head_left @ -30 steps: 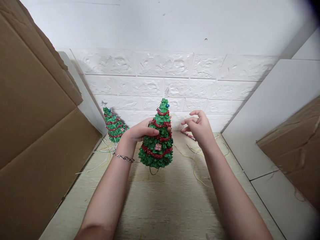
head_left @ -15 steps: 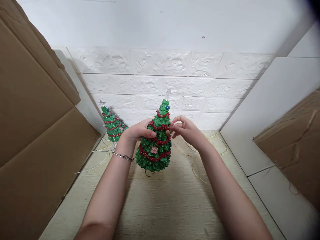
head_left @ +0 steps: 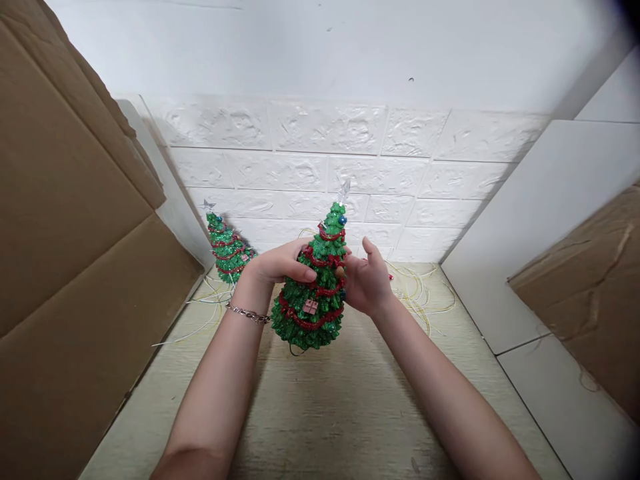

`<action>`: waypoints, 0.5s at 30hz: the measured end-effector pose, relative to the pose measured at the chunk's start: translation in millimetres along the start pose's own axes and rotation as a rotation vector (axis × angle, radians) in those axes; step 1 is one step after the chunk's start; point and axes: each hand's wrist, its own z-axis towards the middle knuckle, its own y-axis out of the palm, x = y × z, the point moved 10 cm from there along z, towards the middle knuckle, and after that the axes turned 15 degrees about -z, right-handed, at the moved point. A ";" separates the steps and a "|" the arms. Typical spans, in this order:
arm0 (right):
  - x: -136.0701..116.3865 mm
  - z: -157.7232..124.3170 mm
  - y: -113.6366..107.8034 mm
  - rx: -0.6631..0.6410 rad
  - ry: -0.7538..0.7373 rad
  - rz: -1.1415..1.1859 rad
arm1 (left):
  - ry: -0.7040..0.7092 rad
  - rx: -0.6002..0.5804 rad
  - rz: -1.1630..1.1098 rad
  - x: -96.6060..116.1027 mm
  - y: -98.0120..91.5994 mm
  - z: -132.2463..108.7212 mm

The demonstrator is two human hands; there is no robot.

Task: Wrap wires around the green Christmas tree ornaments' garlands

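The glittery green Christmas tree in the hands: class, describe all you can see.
The glittery green Christmas tree is conical, with layered branches that look like moulded plastic or resin. It bears red garlands, a pink gift ornament, a blue ball, a brown ball and a clear pointed topper. A thin dark loop shows beneath it. Its tip leans right; it appears held above the pale table. The left hand grips its side, thumb in front; the open right hand is beside it, contact unclear.

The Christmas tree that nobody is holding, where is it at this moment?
In the head view, the unheld tree is left of centre, near the foot of the white brick wall, between the cardboard and the left hand.
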 end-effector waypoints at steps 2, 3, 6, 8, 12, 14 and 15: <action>-1.8 0.8 -1.7 0.005 -0.009 -0.065 | -0.033 -0.037 0.026 -0.4 6.5 0.0; -2.4 1.2 -2.8 0.015 -0.010 -0.109 | -0.058 -0.054 0.035 -2.2 9.9 -0.2; -8.1 0.8 -8.9 0.098 -0.037 -0.227 | -0.152 -0.097 0.017 -13.9 18.9 -1.2; -14.6 -1.5 -11.5 0.150 -0.072 -0.275 | -0.196 -0.126 -0.032 -23.1 23.3 -1.6; -25.6 -8.3 -9.7 0.167 -0.106 -0.316 | -0.180 -0.081 -0.098 -31.9 17.7 2.0; -28.0 -11.5 -9.3 0.158 -0.082 -0.323 | -0.186 -0.072 -0.119 -34.2 16.5 3.8; -28.2 -12.8 -9.5 0.151 -0.060 -0.327 | -0.208 -0.087 -0.129 -36.1 18.5 4.2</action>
